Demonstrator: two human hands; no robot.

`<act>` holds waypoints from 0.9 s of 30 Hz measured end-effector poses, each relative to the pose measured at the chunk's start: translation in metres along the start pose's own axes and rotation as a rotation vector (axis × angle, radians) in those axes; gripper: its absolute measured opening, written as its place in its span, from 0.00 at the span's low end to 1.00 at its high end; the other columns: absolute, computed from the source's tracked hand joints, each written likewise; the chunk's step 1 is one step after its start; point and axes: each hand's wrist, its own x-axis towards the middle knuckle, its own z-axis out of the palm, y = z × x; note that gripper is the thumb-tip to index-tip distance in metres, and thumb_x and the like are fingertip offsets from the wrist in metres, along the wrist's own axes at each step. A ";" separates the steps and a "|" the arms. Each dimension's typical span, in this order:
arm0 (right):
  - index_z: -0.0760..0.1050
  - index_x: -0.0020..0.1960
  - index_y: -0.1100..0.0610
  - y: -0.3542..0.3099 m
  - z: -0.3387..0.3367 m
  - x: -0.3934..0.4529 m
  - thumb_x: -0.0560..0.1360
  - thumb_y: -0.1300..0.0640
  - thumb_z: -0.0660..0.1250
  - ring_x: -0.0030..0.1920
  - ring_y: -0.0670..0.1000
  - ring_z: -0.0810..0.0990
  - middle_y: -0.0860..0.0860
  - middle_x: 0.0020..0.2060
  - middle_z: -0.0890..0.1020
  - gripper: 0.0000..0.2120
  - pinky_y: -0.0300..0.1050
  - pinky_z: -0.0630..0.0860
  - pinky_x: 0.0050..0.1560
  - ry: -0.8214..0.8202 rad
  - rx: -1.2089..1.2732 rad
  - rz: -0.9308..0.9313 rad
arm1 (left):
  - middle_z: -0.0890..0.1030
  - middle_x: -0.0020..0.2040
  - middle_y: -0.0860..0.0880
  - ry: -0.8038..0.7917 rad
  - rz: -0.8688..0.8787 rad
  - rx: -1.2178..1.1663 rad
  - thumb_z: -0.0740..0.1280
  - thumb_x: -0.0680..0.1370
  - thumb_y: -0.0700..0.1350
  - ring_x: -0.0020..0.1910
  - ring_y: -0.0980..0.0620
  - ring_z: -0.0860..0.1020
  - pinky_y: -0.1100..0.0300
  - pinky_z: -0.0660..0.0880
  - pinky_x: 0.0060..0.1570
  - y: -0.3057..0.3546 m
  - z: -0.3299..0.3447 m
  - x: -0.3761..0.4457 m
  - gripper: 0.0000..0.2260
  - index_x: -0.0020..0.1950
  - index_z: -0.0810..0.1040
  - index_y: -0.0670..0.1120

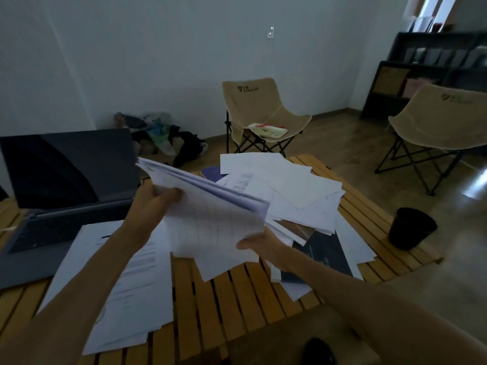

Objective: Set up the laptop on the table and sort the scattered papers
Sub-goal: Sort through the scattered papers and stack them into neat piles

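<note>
Gripping the paper sheaf (210,206) with left hand (155,204) and right hand (263,246) — I see the sorted pile (126,280) lies lower-left, nearer my left.

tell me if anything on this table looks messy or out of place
Yes. The loose papers right of the held stack lie fanned at odd angles, burying a dark booklet, some overhanging the table edge. The left pile partly covers the open laptop.

Two beige folding chairs (263,111) (442,122), black bin (411,227) on floor, dark shelf (427,72), clothes heap (160,135) by wall.
</note>
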 end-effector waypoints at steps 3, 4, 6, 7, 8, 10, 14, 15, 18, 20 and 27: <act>0.81 0.57 0.55 0.001 -0.005 -0.004 0.75 0.56 0.73 0.58 0.50 0.82 0.50 0.54 0.85 0.12 0.47 0.76 0.63 -0.033 0.089 -0.028 | 0.82 0.54 0.48 -0.007 -0.017 -0.019 0.66 0.78 0.36 0.53 0.49 0.80 0.52 0.76 0.51 0.001 0.009 0.006 0.11 0.60 0.79 0.43; 0.80 0.59 0.54 -0.002 -0.005 -0.007 0.77 0.57 0.70 0.58 0.49 0.82 0.49 0.55 0.85 0.11 0.46 0.77 0.62 -0.026 0.139 -0.047 | 0.83 0.52 0.48 0.005 -0.014 -0.015 0.66 0.78 0.36 0.52 0.48 0.80 0.52 0.76 0.51 0.004 0.011 0.007 0.10 0.58 0.80 0.44; 0.79 0.64 0.54 -0.009 -0.008 -0.014 0.79 0.58 0.69 0.58 0.48 0.82 0.48 0.57 0.84 0.14 0.46 0.78 0.62 -0.010 0.211 -0.098 | 0.83 0.52 0.49 0.058 -0.009 -0.045 0.66 0.79 0.37 0.51 0.49 0.81 0.53 0.78 0.49 0.015 0.016 0.012 0.10 0.58 0.81 0.45; 0.78 0.65 0.54 -0.012 -0.011 -0.018 0.79 0.58 0.69 0.58 0.48 0.82 0.47 0.57 0.85 0.15 0.46 0.78 0.61 0.000 0.247 -0.115 | 0.84 0.52 0.50 0.084 -0.012 -0.075 0.66 0.79 0.38 0.50 0.50 0.82 0.54 0.78 0.48 0.021 0.021 0.015 0.10 0.59 0.81 0.45; 0.78 0.65 0.55 -0.011 -0.016 -0.022 0.78 0.58 0.69 0.58 0.49 0.83 0.48 0.56 0.85 0.15 0.47 0.79 0.61 0.013 0.286 -0.110 | 0.84 0.51 0.50 0.115 -0.028 -0.098 0.66 0.79 0.38 0.49 0.51 0.82 0.55 0.79 0.47 0.025 0.027 0.020 0.10 0.58 0.81 0.45; 0.78 0.64 0.56 -0.004 -0.028 -0.027 0.79 0.58 0.68 0.58 0.52 0.83 0.51 0.56 0.85 0.14 0.51 0.79 0.61 0.030 0.350 -0.070 | 0.84 0.49 0.47 0.151 -0.107 -0.118 0.66 0.79 0.40 0.46 0.48 0.82 0.55 0.79 0.43 0.028 0.046 0.030 0.06 0.53 0.82 0.45; 0.76 0.66 0.55 0.013 -0.058 -0.038 0.81 0.60 0.64 0.58 0.51 0.81 0.51 0.59 0.83 0.14 0.45 0.79 0.58 0.267 0.224 -0.040 | 0.83 0.46 0.47 0.043 -0.223 -0.071 0.62 0.81 0.47 0.45 0.48 0.81 0.55 0.77 0.44 0.019 0.099 0.045 0.09 0.45 0.80 0.49; 0.76 0.66 0.56 0.011 -0.068 -0.043 0.81 0.61 0.64 0.57 0.51 0.81 0.51 0.58 0.82 0.15 0.43 0.79 0.55 0.337 0.229 -0.028 | 0.83 0.46 0.47 0.023 -0.249 -0.127 0.60 0.82 0.49 0.44 0.49 0.81 0.55 0.76 0.46 0.017 0.112 0.050 0.12 0.44 0.80 0.48; 0.75 0.67 0.59 -0.002 -0.111 -0.058 0.81 0.61 0.63 0.54 0.52 0.79 0.50 0.56 0.82 0.15 0.44 0.77 0.54 0.529 0.204 -0.018 | 0.83 0.45 0.43 0.037 -0.316 -0.179 0.56 0.83 0.48 0.39 0.48 0.79 0.56 0.75 0.42 0.001 0.151 0.073 0.16 0.44 0.77 0.43; 0.76 0.65 0.61 -0.004 -0.137 -0.062 0.81 0.61 0.62 0.49 0.51 0.79 0.49 0.50 0.81 0.14 0.47 0.78 0.52 0.648 0.193 0.001 | 0.83 0.52 0.41 -0.002 -0.260 0.149 0.60 0.81 0.44 0.43 0.46 0.80 0.55 0.75 0.44 -0.022 0.178 0.089 0.10 0.45 0.78 0.43; 0.76 0.59 0.56 0.039 -0.157 -0.052 0.80 0.65 0.60 0.41 0.48 0.77 0.46 0.41 0.78 0.11 0.45 0.75 0.40 0.804 0.228 0.127 | 0.72 0.69 0.44 -0.282 0.033 0.879 0.64 0.79 0.47 0.67 0.45 0.70 0.55 0.65 0.66 -0.071 0.250 0.148 0.18 0.69 0.71 0.45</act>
